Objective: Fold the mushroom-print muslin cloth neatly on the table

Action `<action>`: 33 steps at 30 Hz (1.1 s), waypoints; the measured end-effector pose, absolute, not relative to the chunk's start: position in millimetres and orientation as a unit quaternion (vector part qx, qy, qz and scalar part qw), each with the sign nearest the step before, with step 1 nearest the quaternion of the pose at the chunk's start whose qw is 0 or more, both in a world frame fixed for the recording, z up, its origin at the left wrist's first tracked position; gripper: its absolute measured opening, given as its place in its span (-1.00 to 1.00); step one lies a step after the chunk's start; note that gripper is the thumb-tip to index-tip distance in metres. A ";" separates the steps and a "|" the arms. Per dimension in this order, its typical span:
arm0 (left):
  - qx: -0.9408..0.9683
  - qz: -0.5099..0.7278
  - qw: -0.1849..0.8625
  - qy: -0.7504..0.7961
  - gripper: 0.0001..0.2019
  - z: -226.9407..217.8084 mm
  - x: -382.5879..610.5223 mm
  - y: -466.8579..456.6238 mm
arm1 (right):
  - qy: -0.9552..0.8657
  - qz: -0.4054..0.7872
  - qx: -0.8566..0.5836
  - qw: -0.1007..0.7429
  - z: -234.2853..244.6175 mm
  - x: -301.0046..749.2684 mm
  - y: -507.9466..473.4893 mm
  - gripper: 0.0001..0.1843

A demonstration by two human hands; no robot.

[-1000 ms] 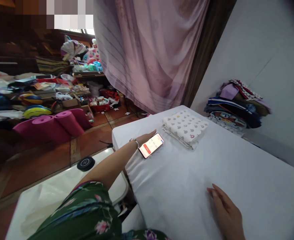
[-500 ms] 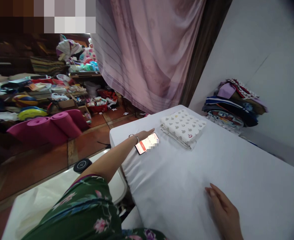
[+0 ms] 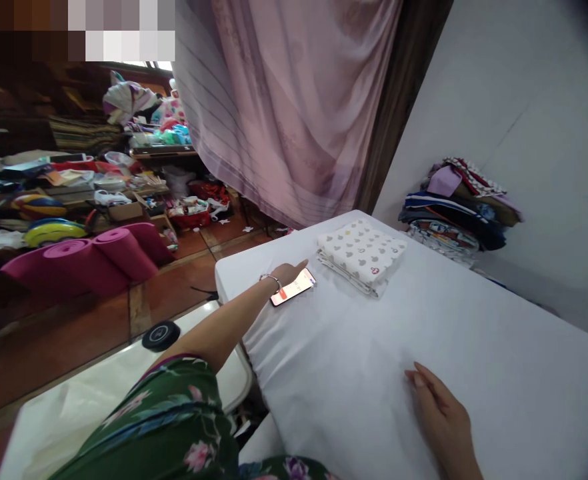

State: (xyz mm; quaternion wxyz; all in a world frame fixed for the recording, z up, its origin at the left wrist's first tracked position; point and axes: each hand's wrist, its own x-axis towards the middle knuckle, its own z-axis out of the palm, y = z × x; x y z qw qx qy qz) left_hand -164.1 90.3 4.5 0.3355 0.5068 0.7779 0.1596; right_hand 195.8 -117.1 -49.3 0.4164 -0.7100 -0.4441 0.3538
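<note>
A lit smartphone [image 3: 297,288] lies face up on the white-covered table [image 3: 344,360], close to its left edge. Over the phone's upper side is my left hand [image 3: 288,274], a bracelet at the wrist and one finger stretched out; its other fingers are partly hidden, and it grips nothing that I can see. My right hand [image 3: 441,408] rests low on the white cover, loosely curved, with the fingertips a little apart and nothing in it. Beyond the phone sits a folded white cloth [image 3: 361,250] with a grey mouse-head print.
Left of the table stands a white stool-like surface [image 3: 94,380] with a round black object [image 3: 161,335] on it. Rolled pink mats [image 3: 81,260] lie on the tiled floor among clutter. A pink curtain [image 3: 299,100] hangs behind, and stacked clothes [image 3: 459,207] lean by the wall.
My left hand has shifted slightly over the phone and its finger now angles upward, with the screen display changed. My right hand stays nearly in place. The whole view has moved slightly.
</note>
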 end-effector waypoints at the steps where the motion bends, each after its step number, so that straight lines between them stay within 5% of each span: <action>1: 0.504 0.164 0.336 0.778 -0.30 4.1 -163.2 89.5 | -0.448 0.356 -0.708 0.414 -49.5 196.5 -116.9 -0.44; 18: 0.489 0.305 0.370 0.728 -0.51 12.4 -151.9 95.1 | -0.450 0.354 -0.688 0.446 -61.4 198.6 -109.0 -0.43; 25: 0.426 0.394 0.481 0.657 -0.41 23.6 -92.9 121.9 | -0.459 0.336 -0.664 0.486 -70.8 195.9 -108.6 -0.44; 33: 0.301 0.405 0.634 0.586 -0.56 14.7 -41.1 134.8 | -0.483 0.327 -0.649 0.487 -72.6 199.1 -105.4 -0.47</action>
